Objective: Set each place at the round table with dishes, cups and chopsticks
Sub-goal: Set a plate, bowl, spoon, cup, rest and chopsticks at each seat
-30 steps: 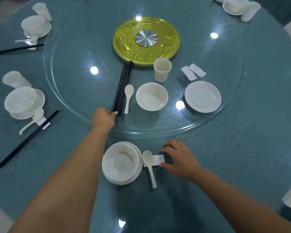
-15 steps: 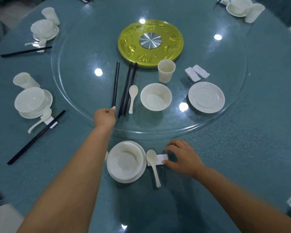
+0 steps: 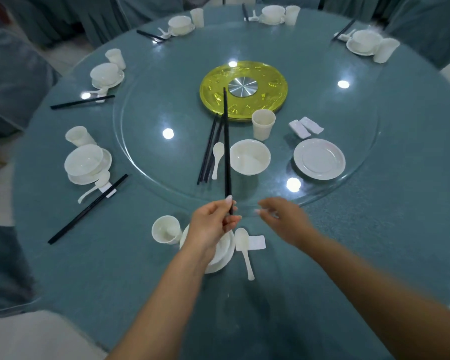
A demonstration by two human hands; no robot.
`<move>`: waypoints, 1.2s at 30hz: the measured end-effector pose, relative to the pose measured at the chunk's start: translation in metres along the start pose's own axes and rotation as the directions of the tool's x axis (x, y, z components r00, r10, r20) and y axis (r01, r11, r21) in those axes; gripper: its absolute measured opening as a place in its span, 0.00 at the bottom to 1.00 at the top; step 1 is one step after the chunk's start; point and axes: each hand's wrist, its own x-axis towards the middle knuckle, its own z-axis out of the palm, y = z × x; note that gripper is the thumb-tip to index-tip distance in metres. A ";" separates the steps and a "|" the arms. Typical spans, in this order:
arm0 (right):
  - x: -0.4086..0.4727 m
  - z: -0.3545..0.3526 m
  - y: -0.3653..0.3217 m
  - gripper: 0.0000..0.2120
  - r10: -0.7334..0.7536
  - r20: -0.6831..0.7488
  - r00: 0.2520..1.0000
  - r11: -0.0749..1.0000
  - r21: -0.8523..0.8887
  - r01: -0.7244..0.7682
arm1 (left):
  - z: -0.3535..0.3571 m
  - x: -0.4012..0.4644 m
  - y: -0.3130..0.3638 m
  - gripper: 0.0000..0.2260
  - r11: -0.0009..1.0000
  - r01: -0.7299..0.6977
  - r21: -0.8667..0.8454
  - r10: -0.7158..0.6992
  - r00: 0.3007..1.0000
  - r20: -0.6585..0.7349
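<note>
Left hand [image 3: 213,224] raised above the tabletop's [image 3: 374,229] near edge, grip pinching black chopsticks [image 3: 226,152] by their near end, tips aimed toward the yellow centre disc [image 3: 270,97], right hand [image 3: 283,219] beside it, fingers loose, holding nothing.

**Bare arms, no sleeves in my view**

From my feed I see two forearms, both uncovered from wrist to frame edge. My left hand [image 3: 213,224] has longish, pale-polished nails; my right hand [image 3: 283,222] is motion-blurred. I spot no rings, watch or gloves.
</note>
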 end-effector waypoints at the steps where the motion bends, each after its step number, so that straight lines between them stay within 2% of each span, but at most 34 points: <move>1: 0.000 -0.004 -0.009 0.13 0.017 -0.018 1.000 0.997 0.082 -0.015 | 0.003 -0.007 -0.008 0.08 1.000 0.017 0.003 -0.017 1.000 0.017; 3: 0.000 -0.013 -0.027 0.15 0.095 -0.028 0.995 0.933 0.352 -0.080 | 0.008 -0.018 -0.025 0.08 0.998 0.048 0.027 -0.049 0.998 0.044; 5: -0.004 -0.020 -0.041 0.16 0.172 0.054 0.984 0.751 0.639 -0.167 | 0.010 -0.029 -0.040 0.08 0.995 0.082 0.052 -0.086 0.994 0.071; 6: -0.007 -0.023 -0.045 0.15 0.178 0.094 0.980 0.668 0.720 -0.190 | 0.010 -0.034 -0.047 0.07 0.993 0.101 0.055 -0.105 0.991 0.087; 8: -0.015 -0.027 -0.048 0.14 0.170 0.134 0.976 0.593 0.778 -0.210 | 0.009 -0.042 -0.058 0.06 0.991 0.131 0.039 -0.135 0.984 0.113; 13: -0.029 -0.024 -0.046 0.12 0.190 0.129 0.973 0.607 0.764 -0.220 | -0.002 -0.051 -0.070 0.07 0.988 0.153 0.010 -0.153 0.982 0.109; 18: -0.038 -0.018 -0.042 0.10 0.213 0.123 0.969 0.631 0.740 -0.233 | -0.007 -0.053 -0.075 0.10 0.988 0.107 0.116 -0.127 0.974 0.187; 24: -0.044 -0.020 -0.043 0.09 0.211 0.109 0.971 0.662 0.715 -0.224 | -0.006 -0.055 -0.080 0.08 0.984 0.032 0.178 -0.070 0.975 0.210; 32: -0.048 -0.020 -0.045 0.06 0.192 0.143 0.971 0.660 0.713 -0.236 | -0.016 -0.060 -0.092 0.06 0.981 0.064 0.185 -0.116 0.952 0.284; 36: -0.055 -0.005 -0.033 0.05 0.231 0.175 0.957 0.692 0.662 -0.288 | -0.021 -0.061 -0.104 0.12 0.956 0.067 0.285 -0.153 0.944 0.292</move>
